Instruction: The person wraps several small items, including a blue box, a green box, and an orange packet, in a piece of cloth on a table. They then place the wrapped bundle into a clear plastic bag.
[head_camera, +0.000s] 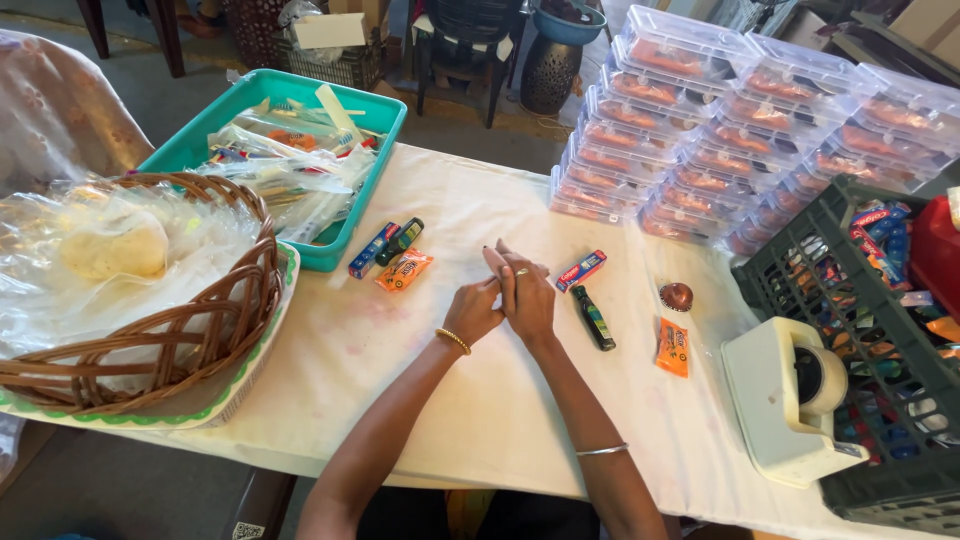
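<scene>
Far left of the grip, a woven brown wicker basket (200, 330) is seen on the white-covered tabletop (480, 400). The left hand (472, 312) and right hand (526, 296) are pressed together, fingers closed on each other; nothing held can be told. Just right lies a small red-and-blue toothpaste box (581, 270), best gathered singly, it is judged.

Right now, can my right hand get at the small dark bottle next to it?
Probably yes: the dark bottle lies just right of your right hand on bare cloth, with nothing between them.
</scene>
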